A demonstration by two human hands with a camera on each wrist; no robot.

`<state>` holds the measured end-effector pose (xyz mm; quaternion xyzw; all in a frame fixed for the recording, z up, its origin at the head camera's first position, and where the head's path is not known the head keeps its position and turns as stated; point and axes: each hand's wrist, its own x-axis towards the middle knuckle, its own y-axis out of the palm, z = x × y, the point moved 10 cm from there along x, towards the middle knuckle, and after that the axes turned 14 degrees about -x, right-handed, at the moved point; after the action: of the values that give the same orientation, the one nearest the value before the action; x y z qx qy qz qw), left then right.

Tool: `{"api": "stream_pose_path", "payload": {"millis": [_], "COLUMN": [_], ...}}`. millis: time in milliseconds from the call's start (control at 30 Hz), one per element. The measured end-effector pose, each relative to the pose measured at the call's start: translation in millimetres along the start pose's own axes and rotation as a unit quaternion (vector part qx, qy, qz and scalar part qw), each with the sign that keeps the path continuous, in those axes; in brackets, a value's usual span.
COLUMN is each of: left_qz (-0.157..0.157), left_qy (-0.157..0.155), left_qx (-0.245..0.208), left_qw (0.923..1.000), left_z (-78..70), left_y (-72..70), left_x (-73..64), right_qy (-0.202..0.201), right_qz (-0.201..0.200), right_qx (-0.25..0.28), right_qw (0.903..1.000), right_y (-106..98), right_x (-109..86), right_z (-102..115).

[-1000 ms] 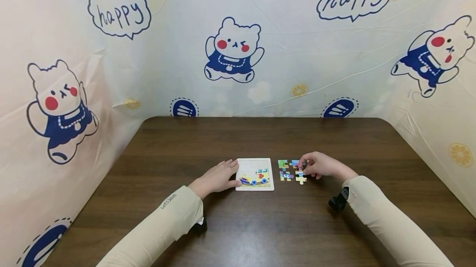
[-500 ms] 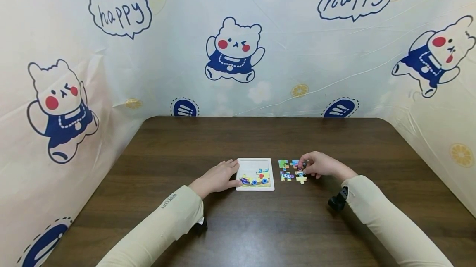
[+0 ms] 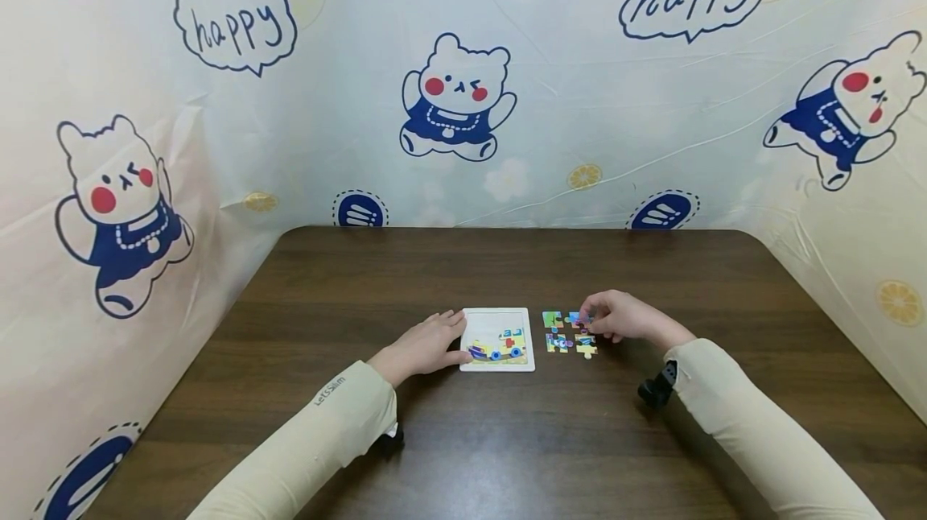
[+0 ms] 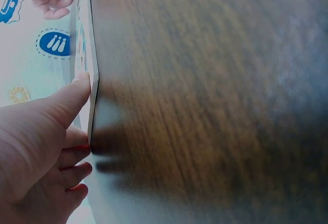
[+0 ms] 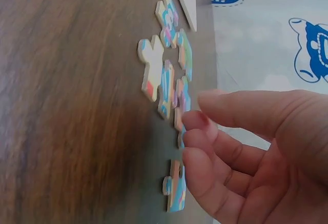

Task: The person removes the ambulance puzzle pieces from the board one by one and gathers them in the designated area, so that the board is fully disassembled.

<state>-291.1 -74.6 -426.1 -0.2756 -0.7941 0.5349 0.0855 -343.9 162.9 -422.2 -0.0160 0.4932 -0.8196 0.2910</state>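
Nearest, the left hand (image 3: 423, 347) lies with its fingers spread apart, touching the left edge of the square white puzzle tray (image 3: 496, 369); uneven pressure could skid it across the smooth brown wooden bench (image 3: 463, 439). Just right of the tray, small colourful flat jigsaw pieces (image 3: 558, 342) sit close in 2 rows, so a nudge could shift neighbours. At their far right end, the right hand (image 3: 619, 316) curves loosely, nothing visible between thumb and fingers; thin edges could slip its pinch, and its lower fingers could drag the separate blue-and-peach piece (image 5: 177, 196).
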Motion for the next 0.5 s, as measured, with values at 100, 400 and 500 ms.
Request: {"api": "stream_pose_path", "payload": {"millis": [100, 400, 500], "left_qz": [0.001, 0.004, 0.004], "left_qy": [-0.001, -0.002, -0.003], "left_qx": [0.001, -0.001, 0.0], "left_qw": [1.0, 1.0, 1.0], "left_z": [0.4, -0.2, 0.2], "left_y": [0.4, 0.2, 0.6], "left_x": [0.2, -0.1, 0.0], "right_qy": [-0.006, -0.029, -0.041], "right_qz": [-0.012, -0.041, -0.046], "right_qx": [0.003, 0.01, 0.009], "right_qw": [0.9999, 0.9987, 0.998], "right_y": [-2.6, -4.1, -2.1], "right_x": [1.3, 8.9, 11.6], "right_z": [6.7, 33.7, 44.7]}}
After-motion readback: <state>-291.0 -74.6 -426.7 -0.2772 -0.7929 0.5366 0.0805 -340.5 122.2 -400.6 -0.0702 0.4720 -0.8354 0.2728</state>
